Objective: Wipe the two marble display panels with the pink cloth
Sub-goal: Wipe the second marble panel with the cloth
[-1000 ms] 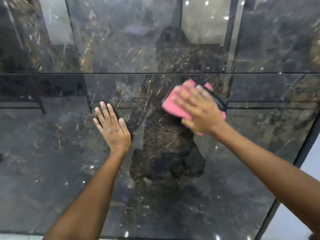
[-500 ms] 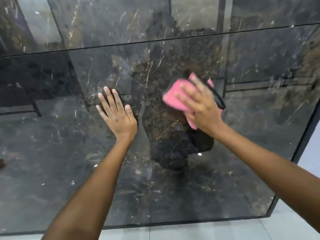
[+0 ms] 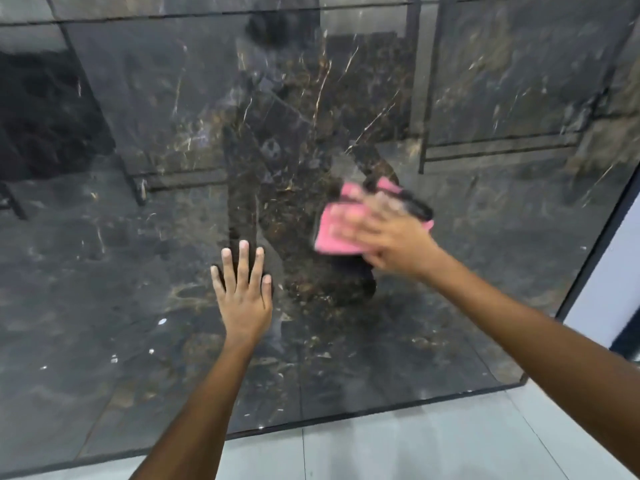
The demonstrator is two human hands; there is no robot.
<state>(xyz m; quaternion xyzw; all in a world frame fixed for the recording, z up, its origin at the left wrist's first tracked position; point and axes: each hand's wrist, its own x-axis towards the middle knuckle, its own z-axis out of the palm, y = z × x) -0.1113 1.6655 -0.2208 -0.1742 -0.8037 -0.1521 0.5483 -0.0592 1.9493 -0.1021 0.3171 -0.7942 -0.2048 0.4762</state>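
A large dark glossy marble panel [image 3: 121, 271] with gold veins fills most of the view; a second panel [image 3: 173, 5] begins above the thin seam near the top edge. My right hand [image 3: 391, 237] presses a folded pink cloth [image 3: 337, 230] flat against the lower panel, right of centre, fingers spread over it and blurred by motion. My left hand [image 3: 242, 292] rests flat on the same panel with straight fingers, left of and slightly below the cloth. The cloth's right part is hidden under my hand.
The panel's lower edge [image 3: 381, 410] meets a pale tiled floor [image 3: 415, 448]. A dark frame [image 3: 602, 237] runs down the panel's right side, with a light wall [image 3: 616, 292] beyond. Reflections of my body and room fittings show in the marble.
The view has tilted down, so the seam sits higher and floor shows. My right hand and cloth have slid downward on the lower panel. My left hand has stayed flat, now turned more upright.
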